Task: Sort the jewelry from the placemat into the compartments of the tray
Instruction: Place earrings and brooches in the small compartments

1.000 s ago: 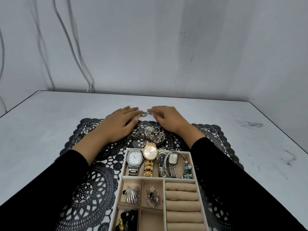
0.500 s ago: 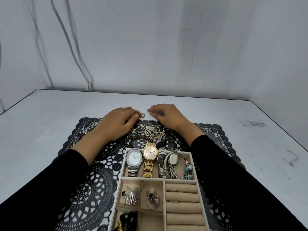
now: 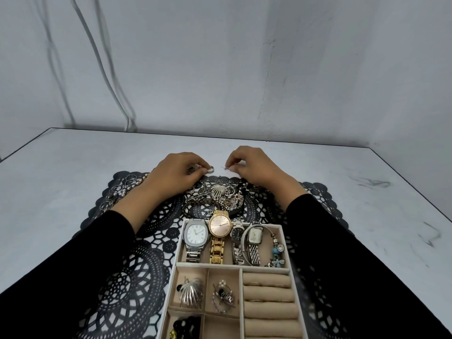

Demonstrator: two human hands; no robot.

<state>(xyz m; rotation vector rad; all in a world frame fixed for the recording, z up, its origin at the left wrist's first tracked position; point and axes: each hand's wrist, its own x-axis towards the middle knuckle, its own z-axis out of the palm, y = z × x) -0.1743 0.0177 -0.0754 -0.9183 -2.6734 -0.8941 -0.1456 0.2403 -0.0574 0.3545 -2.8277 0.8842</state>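
Two pieces are being pinched over the placemat (image 3: 159, 265).
A ring (image 3: 210, 170) is being gripped by the left hand (image 3: 176, 173), a hooked piece (image 3: 226, 168) by the right hand (image 3: 256, 167), beyond the jewelry pile (image 3: 220, 194) and tray (image 3: 220, 265).

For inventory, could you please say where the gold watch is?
Head view, centre: gold watch in the tray's far compartment, between a white-dial watch and a dark-dial watch.

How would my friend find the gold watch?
Find the beige tray on the black placemat; its far, long compartment holds a row of watches. The gold watch is second from the left. It alone has a gold band and rosy round face; its neighbours are silver.
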